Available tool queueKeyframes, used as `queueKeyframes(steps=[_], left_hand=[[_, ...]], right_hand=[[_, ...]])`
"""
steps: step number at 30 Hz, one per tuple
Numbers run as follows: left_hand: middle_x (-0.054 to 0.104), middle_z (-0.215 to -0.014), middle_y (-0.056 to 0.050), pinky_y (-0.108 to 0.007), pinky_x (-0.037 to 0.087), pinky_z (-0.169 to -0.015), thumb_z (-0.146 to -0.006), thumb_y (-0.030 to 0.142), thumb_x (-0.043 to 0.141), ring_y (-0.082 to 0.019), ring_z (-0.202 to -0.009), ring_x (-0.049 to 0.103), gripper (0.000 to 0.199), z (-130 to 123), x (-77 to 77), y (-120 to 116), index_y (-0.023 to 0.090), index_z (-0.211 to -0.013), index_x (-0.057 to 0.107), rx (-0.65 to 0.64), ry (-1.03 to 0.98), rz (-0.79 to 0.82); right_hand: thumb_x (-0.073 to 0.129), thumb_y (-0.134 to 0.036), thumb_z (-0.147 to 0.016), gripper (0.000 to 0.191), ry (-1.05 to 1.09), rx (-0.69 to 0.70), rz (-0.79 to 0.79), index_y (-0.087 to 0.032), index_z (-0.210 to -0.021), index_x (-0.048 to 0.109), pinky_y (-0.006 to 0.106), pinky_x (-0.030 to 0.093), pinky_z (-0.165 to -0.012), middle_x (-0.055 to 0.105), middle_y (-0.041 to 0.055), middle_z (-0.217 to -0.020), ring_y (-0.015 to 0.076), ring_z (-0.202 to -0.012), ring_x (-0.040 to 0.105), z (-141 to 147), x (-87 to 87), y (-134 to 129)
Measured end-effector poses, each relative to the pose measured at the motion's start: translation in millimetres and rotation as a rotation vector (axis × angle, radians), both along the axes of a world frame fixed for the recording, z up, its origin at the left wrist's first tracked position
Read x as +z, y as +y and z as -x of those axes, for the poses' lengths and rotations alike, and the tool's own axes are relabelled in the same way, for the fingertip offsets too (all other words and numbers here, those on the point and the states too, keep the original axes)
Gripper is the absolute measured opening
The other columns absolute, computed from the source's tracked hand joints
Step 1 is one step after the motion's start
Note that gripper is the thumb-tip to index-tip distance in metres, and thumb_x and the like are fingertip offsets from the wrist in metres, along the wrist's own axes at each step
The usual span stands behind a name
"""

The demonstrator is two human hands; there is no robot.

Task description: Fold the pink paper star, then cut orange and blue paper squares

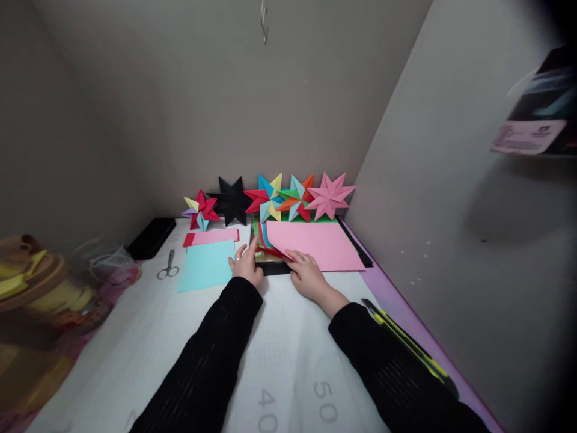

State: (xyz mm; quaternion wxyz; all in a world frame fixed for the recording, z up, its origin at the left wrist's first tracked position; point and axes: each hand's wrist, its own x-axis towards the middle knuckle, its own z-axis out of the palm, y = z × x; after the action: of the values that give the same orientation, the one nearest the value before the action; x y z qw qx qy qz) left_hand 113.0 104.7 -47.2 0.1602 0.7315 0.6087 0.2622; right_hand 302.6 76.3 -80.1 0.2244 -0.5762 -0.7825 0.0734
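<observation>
A stack of coloured paper lies at the back middle of the table, with a pink sheet on top. My right hand pinches the near left corner of the pink sheet, lifting and bending that side. Under the raised part show the edges of red, blue and green sheets. My left hand rests at the stack's left edge, fingers apart, the index finger touching the sheets there. Just left of it lies a light blue sheet, with a pink paper strip behind it.
Folded paper stars, among them a black star and a pink star, lean along the back wall. Small scissors and a black phone lie left. A yellow-black cutter lies by my right sleeve. A blurred container stands far left.
</observation>
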Motion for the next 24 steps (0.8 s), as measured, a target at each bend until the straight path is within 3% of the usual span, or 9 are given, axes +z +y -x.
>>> queueKeyframes(steps=[12, 18, 24], left_hand=[[0.054, -0.133, -0.006, -0.07, 0.011, -0.104, -0.061, 0.006, 0.044, -0.03, -0.137, 0.023, 0.083, -1.3, 0.7, -2.6, 0.023, -0.142, 0.033, -0.072, -0.008, -0.142], [0.059, -0.126, -0.007, -0.071, 0.009, -0.103, -0.065, 0.009, 0.045, -0.032, -0.134, 0.027, 0.078, -0.8, -2.5, -0.9, 0.023, -0.141, 0.034, -0.06, -0.041, -0.158], [0.054, -0.131, -0.007, -0.071, 0.009, -0.103, -0.066, 0.011, 0.046, -0.033, -0.135, 0.025, 0.076, -1.5, -4.0, 1.2, 0.025, -0.141, 0.035, -0.054, -0.021, -0.156]], right_hand=[[0.046, -0.007, -0.074, 0.052, 0.03, 0.008, 0.008, -0.024, -0.12, 0.059, 0.049, 0.021, -0.108, 0.043, 0.0039, -0.142, 0.024, -0.131, 0.034, -0.5, 1.2, 1.1], [0.046, -0.006, -0.073, 0.052, 0.033, 0.008, 0.004, -0.025, -0.12, 0.059, 0.049, 0.02, -0.108, 0.044, 0.0041, -0.142, 0.0243, -0.131, 0.034, -0.5, 0.0, 1.2], [0.047, -0.006, -0.073, 0.053, 0.035, 0.008, 0.007, -0.024, -0.121, 0.059, 0.05, 0.021, -0.108, 0.043, 0.0037, -0.142, 0.0249, -0.131, 0.034, -0.6, -0.6, 2.1]])
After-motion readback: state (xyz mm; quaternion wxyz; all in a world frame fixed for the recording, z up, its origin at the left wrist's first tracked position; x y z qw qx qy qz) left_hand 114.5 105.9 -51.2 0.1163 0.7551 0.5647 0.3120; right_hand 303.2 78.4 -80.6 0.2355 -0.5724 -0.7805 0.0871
